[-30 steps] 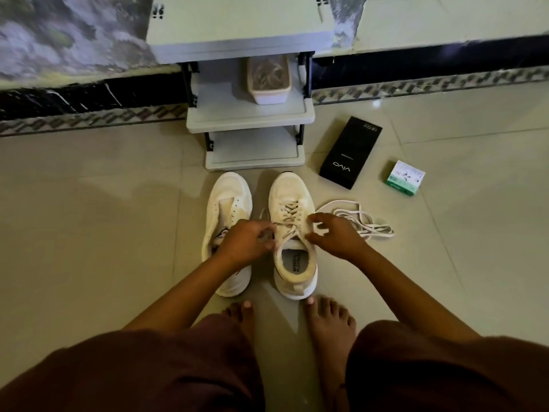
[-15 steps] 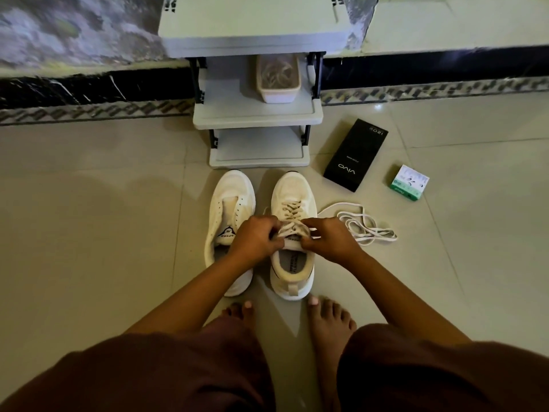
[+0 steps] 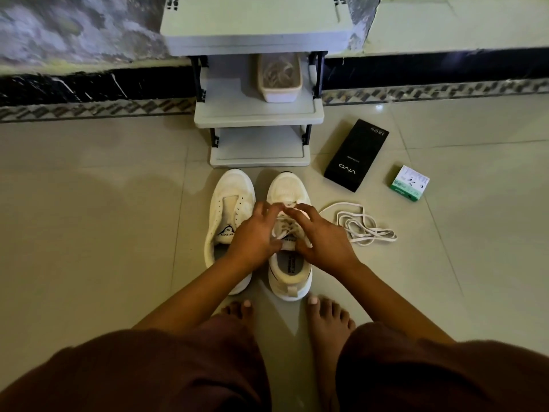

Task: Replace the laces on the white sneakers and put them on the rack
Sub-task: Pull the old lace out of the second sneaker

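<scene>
While both hands work over the right sneaker [image 3: 289, 185], the left hand [image 3: 255, 233] and right hand [image 3: 322, 240] have fingers spread on its lace [image 3: 285, 226]; whether they pinch it I cannot tell. At 9 o'clock, touching it, sits the unlaced left sneaker [image 3: 230, 203]. A loose lace [image 3: 361, 226] lies at 3 o'clock. At 12 o'clock the rack [image 3: 258, 113] stands just beyond the toes, open floor [image 3: 98, 233] to its left.

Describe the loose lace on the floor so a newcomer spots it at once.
Start at the grey shoe rack by the wall; two white sneakers stand before it. Right of the right sneaker lies the loose white lace, a flat tangled coil, nearer the person than the black box.
</scene>
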Motion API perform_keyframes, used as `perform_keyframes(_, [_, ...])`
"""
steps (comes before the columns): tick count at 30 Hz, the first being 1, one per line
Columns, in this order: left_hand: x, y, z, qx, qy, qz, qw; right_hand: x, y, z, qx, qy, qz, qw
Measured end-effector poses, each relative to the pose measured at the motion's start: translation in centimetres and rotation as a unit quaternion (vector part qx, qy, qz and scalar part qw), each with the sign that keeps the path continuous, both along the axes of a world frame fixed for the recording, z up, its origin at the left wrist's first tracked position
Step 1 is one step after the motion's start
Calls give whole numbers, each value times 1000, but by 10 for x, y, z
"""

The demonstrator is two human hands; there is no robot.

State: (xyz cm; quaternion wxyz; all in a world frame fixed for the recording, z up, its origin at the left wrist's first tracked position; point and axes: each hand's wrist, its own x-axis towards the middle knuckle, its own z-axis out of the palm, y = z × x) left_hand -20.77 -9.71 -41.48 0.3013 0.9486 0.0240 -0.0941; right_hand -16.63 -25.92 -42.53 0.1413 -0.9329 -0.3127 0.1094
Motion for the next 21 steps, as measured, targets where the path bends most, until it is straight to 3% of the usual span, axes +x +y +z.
perform_keyframes(5, [-4,9,-5,63,0,-13,998,6,-11,-2,-105,-82,-18,991])
perform_keyframes(9, [-4,8,-6,150,12,6,989,8,-13,0,-187,-72,-55,978])
perform_keyframes(11, [-2,5,-2,186,-24,-4,982,6,-14,3,-146,-71,-58,985])
perform_keyframes(14, [2,1,1,212,-73,-47,973,0,-8,6,-39,-51,57,996])
perform_keyframes(17, [4,0,1,165,-9,-56,985,-2,-5,3,-74,-51,105,990])
perform_keyframes(21, [0,4,-1,77,31,10,996,-3,-14,-4,-147,-74,16,986])
